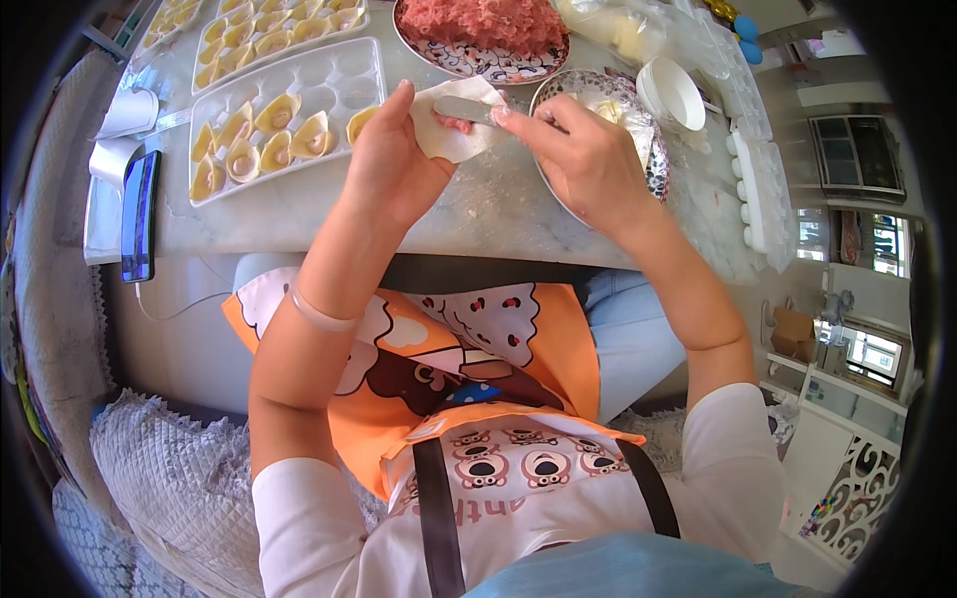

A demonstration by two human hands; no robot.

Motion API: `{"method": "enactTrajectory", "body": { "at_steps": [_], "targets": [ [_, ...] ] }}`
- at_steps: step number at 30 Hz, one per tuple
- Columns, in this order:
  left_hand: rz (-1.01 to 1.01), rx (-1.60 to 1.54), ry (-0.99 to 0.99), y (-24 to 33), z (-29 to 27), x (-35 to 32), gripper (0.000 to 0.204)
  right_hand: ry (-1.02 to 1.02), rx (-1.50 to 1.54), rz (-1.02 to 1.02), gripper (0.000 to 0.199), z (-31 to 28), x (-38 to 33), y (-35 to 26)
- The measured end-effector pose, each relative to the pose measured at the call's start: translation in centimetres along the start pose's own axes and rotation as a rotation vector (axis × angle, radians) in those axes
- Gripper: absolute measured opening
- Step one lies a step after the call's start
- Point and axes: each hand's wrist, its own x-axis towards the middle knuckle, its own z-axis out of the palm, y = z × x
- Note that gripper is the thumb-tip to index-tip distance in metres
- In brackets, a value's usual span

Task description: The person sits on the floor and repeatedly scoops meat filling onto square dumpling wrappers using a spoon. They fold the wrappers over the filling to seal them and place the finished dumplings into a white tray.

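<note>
My left hand (392,171) holds up a pale dough wrapper (461,148), its palm beneath it and the thumb at its edge. A small dab of pink minced meat (454,124) lies on the wrapper. Pinched in my right hand (590,167) is a small flat spreader (463,108), its blunt end resting over the meat. Behind the wrapper stands a patterned plate (454,62) heaped with minced meat (488,25). Under my right hand, a second patterned plate (653,164) carries pale wrappers (610,108), partly hidden by the hand.
On the left, a white compartment tray (329,164) holds several folded wontons (278,113); more filled trays stand behind it. A phone (141,216) with a cable leans at the table's left edge. White bowls (673,92) sit at right, near plastic trays (753,194). Flour dusts the marble tabletop (478,214).
</note>
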Motion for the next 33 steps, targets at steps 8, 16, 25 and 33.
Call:
{"method": "enactTrajectory", "body": {
  "at_steps": [8,16,25,33],
  "targets": [
    [0.065,-0.043,0.032,0.3,-0.2,0.0,0.043,0.041,0.132,0.073,0.033,-1.5,-1.6,1.0],
    [-0.007,0.126,-0.013,0.1,0.7,-0.6,0.046,0.090,0.373,0.074,0.032,-1.4,-0.6,0.8],
    [-0.063,0.153,-0.051,0.2,0.4,-0.6,0.046,0.072,0.346,0.021,0.040,-2.0,-0.6,1.7],
    [-0.088,0.185,-0.038,0.1,0.7,-0.8,0.047,0.016,0.128,-0.010,0.045,-1.8,-1.3,1.7]
  ]
}}
